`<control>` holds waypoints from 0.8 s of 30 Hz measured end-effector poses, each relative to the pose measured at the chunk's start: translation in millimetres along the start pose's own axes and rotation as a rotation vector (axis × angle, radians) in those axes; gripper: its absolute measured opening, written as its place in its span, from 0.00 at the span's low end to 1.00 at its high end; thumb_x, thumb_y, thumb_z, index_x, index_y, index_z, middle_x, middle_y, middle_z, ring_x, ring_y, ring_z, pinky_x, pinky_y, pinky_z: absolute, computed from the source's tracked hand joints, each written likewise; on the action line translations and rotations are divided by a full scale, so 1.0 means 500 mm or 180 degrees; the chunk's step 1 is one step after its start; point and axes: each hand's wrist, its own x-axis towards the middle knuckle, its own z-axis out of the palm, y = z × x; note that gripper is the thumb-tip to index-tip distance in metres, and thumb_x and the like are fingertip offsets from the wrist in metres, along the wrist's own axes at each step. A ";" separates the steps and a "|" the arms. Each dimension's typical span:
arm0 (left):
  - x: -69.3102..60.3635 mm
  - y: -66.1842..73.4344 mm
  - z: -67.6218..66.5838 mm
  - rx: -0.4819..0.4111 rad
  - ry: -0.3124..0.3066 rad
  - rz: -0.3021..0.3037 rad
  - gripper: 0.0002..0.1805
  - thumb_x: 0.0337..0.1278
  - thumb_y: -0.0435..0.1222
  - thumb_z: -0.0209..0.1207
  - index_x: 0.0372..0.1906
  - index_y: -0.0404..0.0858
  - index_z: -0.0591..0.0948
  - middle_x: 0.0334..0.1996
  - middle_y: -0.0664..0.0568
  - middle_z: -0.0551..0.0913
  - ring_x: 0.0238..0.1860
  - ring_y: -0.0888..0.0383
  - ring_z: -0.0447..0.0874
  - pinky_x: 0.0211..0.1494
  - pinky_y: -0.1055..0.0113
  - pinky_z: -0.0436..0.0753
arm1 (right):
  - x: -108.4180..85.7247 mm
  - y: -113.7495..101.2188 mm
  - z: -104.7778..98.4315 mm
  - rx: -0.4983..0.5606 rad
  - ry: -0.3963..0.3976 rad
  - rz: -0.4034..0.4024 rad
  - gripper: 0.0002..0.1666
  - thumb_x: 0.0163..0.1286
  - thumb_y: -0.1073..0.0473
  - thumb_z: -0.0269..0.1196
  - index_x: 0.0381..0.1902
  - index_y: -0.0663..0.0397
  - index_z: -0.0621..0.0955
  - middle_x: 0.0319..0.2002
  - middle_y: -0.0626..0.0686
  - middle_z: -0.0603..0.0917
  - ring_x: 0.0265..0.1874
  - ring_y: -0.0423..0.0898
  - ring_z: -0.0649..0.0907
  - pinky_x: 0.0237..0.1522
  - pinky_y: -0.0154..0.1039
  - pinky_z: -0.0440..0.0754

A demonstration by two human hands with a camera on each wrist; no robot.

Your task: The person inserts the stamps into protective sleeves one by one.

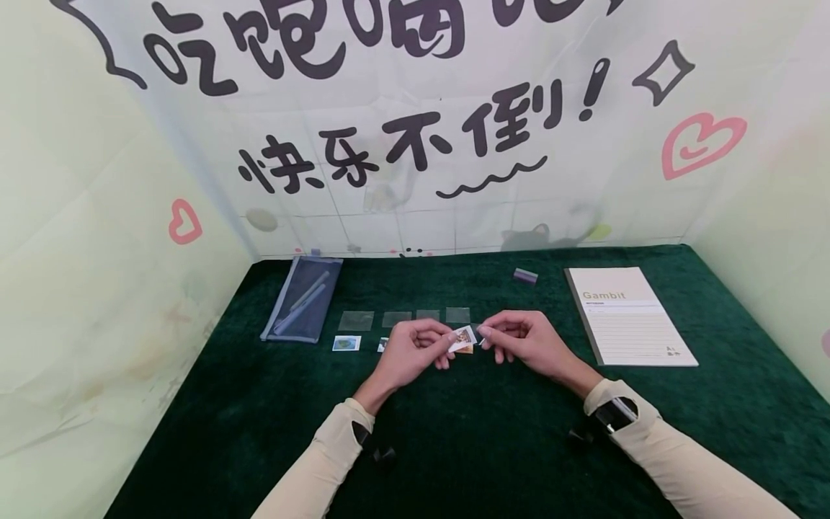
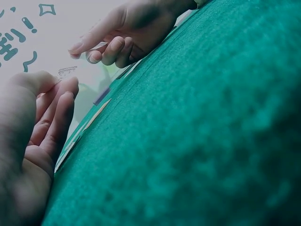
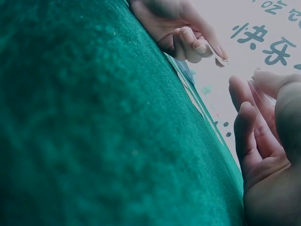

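Observation:
Between thumb and fingers my left hand (image 1: 410, 349) pinches a small white-bordered picture card (image 1: 464, 337). Just right of it, my right hand (image 1: 528, 339) pinches a small clear plastic piece, seen as transparent film (image 3: 261, 94) in the right wrist view. The fingertips of the two hands are close but apart, a little above the cloth. Below the held card an orange picture card (image 1: 465, 349) partly shows. A blue-green picture card (image 1: 346, 343) lies farther left, and another card (image 1: 382, 345) is mostly hidden by my left hand.
Several clear plastic pieces (image 1: 357, 321) lie in a row behind the cards. A blue zip pouch with pens (image 1: 311, 267) lies at the left. A notebook (image 1: 632, 317) is at the right, and a small purple-and-white block (image 1: 525, 275) sits near the back edge of the green cloth (image 1: 259, 432).

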 end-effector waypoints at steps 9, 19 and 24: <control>-0.001 -0.001 0.000 0.0084 -0.0029 0.0064 0.13 0.77 0.47 0.65 0.52 0.43 0.88 0.38 0.46 0.92 0.34 0.54 0.92 0.40 0.65 0.91 | 0.002 0.005 0.000 0.0046 -0.0076 0.0041 0.14 0.79 0.55 0.68 0.54 0.56 0.88 0.38 0.58 0.93 0.26 0.52 0.90 0.25 0.41 0.87; -0.001 -0.002 0.004 -0.0108 -0.0158 0.0272 0.13 0.79 0.44 0.64 0.56 0.40 0.86 0.39 0.42 0.93 0.30 0.55 0.92 0.35 0.56 0.93 | 0.001 0.006 -0.001 0.0017 -0.0084 0.0074 0.13 0.80 0.55 0.67 0.55 0.56 0.88 0.38 0.59 0.94 0.25 0.50 0.90 0.24 0.39 0.86; -0.003 -0.002 0.003 -0.0036 -0.0164 0.0256 0.13 0.79 0.44 0.64 0.56 0.42 0.87 0.36 0.45 0.92 0.28 0.56 0.90 0.33 0.57 0.93 | 0.002 0.005 -0.001 0.0007 -0.0063 0.0050 0.13 0.81 0.55 0.67 0.55 0.56 0.87 0.37 0.58 0.94 0.25 0.50 0.90 0.24 0.39 0.86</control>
